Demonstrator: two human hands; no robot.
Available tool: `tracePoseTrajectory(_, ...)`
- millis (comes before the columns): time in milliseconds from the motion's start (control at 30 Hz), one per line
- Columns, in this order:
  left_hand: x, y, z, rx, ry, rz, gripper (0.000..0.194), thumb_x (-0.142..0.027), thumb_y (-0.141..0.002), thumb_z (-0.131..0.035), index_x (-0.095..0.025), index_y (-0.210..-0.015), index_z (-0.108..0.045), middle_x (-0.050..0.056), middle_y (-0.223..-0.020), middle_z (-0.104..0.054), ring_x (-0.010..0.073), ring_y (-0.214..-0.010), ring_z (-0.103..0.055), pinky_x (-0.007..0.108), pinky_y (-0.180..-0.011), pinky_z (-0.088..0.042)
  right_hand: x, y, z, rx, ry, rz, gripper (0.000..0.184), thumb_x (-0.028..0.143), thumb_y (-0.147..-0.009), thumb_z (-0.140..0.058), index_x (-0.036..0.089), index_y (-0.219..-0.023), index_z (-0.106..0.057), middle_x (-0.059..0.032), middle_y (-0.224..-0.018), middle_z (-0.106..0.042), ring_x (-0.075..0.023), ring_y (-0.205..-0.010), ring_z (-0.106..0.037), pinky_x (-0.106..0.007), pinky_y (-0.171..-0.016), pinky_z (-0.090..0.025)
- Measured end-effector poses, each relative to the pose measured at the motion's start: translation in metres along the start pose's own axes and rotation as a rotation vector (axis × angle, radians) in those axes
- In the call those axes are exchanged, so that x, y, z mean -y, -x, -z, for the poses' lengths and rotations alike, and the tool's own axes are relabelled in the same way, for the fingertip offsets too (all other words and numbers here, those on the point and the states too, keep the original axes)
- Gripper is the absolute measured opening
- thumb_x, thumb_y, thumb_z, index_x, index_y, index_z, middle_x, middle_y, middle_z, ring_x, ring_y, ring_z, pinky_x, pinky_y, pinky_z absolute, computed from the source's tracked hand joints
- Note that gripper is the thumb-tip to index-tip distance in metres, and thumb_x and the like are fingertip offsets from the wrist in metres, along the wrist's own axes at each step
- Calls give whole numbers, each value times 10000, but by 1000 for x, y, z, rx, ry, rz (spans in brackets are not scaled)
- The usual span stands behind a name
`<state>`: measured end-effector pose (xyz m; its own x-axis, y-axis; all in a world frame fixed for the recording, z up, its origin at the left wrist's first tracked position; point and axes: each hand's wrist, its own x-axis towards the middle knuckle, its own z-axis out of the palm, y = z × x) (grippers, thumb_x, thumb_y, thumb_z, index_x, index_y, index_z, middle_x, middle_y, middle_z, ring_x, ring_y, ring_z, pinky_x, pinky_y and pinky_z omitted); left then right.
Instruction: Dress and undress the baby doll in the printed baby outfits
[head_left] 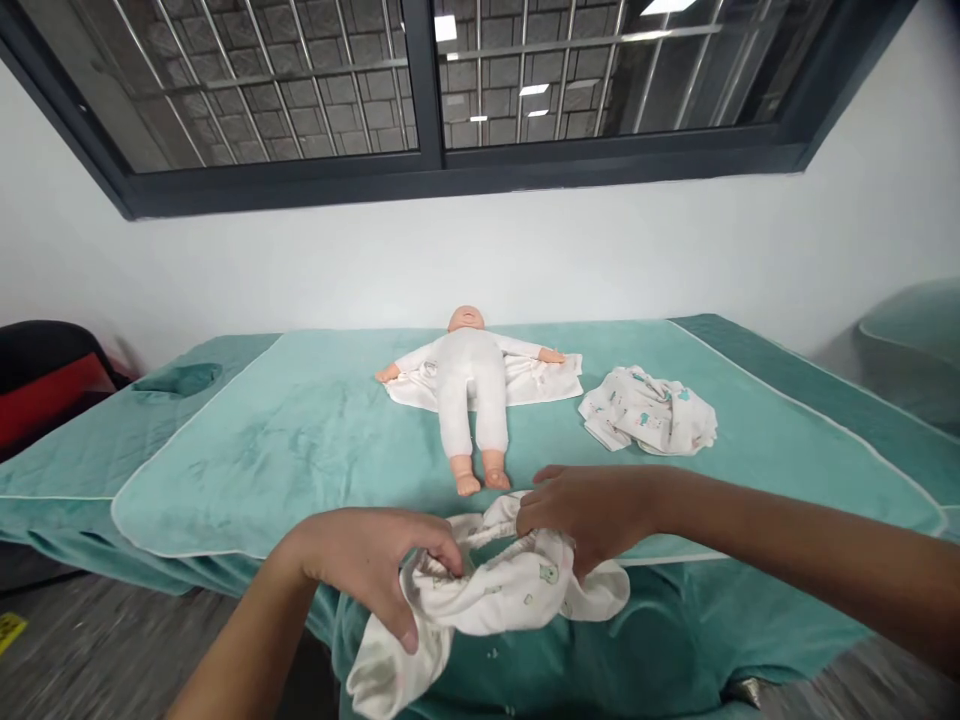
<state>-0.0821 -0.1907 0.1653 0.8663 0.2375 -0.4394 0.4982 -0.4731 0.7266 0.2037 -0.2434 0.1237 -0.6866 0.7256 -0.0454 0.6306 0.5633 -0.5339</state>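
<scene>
Both hands are on a pair of white baby pants [510, 595] with a small printed pattern, at the front edge of the bed. My left hand [375, 560] grips the gathered waistband at the left, thumb on the outside and fingers tucked into the opening. At the right, my right hand [581, 515] has its fingers curled over the waistband, fingertips partly hidden by cloth. Between the hands the waist opening is spread, and a leg hangs down on each side. Just beyond lies a baby doll [471, 385] on its back, arms outstretched, feet toward me.
A white printed garment [651, 410] lies crumpled right of the doll. Under the doll's arms is a spread white cloth [525, 380]. A green cover [300, 440] drapes the bed. Behind are a white wall and a barred window [431, 175]. A black-and-red object [52, 385] stands at far left.
</scene>
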Motion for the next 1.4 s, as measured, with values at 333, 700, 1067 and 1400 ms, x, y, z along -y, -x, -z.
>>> tracePoseTrajectory(333, -42, 18, 22, -649, 6, -92, 256, -429, -888, -626, -194, -794, -661, -10, -805, -643, 147, -767, -587, 248, -708, -435, 47, -22, 90, 88, 34, -26, 385, 529, -917, -553, 194, -729, -548, 3, -699, -546, -150, -667, -490, -297, -650, -343)
tracePoseTrajectory(700, -57, 39, 37, -1397, -609, -195, 137, -363, -858, -690, -234, -817, -669, -3, -775, -631, 171, -740, -561, 314, -724, -446, 62, -27, 129, -422, 137, 162, 360, 541, -869, -637, 205, -739, -635, -57, -992, -638, -207, -900, -582, -346, -792, -435)
tracePoseTrajectory(1067, -46, 34, 37, -1598, -270, -11, 330, -417, -812, -724, -211, -643, -530, -21, -604, -486, 151, -601, -454, 277, -553, -364, 61, -33, 122, -613, -167, -103, 461, 551, -863, -629, 206, -595, -486, 22, -590, -442, -118, -560, -442, -279, -519, -323)
tracePoseTrajectory(1400, -62, 4, 37, -1453, 284, -712, 353, -276, -893, -643, -286, -1242, -591, 23, -1038, -656, 207, -1063, -636, 340, -917, -514, 100, -90, 99, -680, -471, 79, 409, 523, -758, -730, 234, -949, -513, -27, -933, -572, -203, -870, -568, -357, -730, -529)
